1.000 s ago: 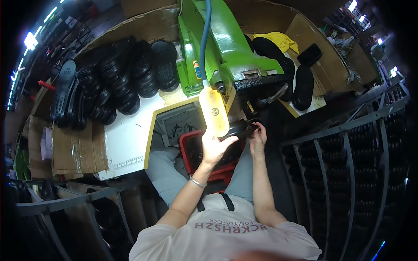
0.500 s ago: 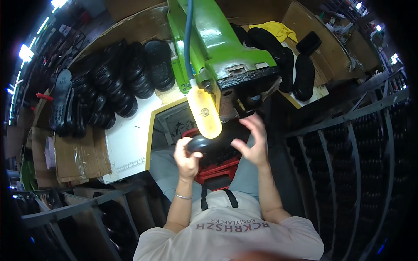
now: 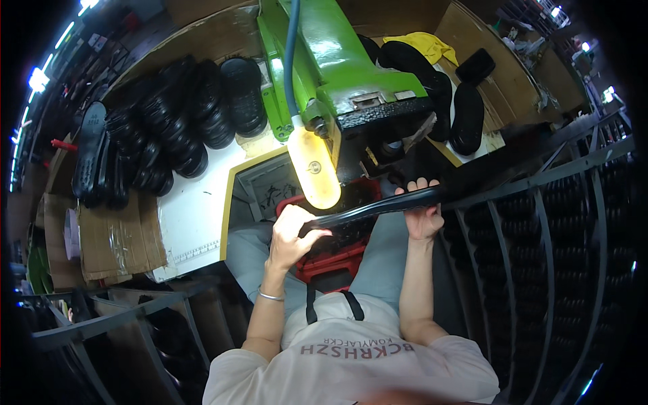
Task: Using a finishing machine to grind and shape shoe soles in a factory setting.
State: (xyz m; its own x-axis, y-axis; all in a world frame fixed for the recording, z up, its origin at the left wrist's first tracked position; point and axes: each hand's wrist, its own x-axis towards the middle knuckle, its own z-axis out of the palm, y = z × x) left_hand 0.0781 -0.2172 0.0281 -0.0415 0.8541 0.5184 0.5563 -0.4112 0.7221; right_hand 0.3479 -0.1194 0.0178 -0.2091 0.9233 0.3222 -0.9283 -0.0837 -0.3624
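A black shoe sole (image 3: 378,206) stretches between my two hands, seen edge-on, just in front of the green machine (image 3: 344,61). My left hand (image 3: 291,236) pinches its left end, thumb on the near side. At the other end my right hand (image 3: 424,214) grips it, with fingers over the far edge and the thumb in front. Above the sole hangs the machine's yellow lamp-like piece (image 3: 314,169), fed by a blue hose (image 3: 291,61). The dark machine head (image 3: 385,115) is close beyond my right hand.
Stacked black soles (image 3: 162,121) fill the left of the white table (image 3: 192,216). More dark soles (image 3: 466,118) and a yellow cloth (image 3: 425,46) lie at the right. Below the sole is a red stool-like frame (image 3: 331,263). Metal racks (image 3: 540,223) flank me.
My right hand has closed on the sole's right end, after being apart from it with fingers spread. The sole has turned and now spans both hands.
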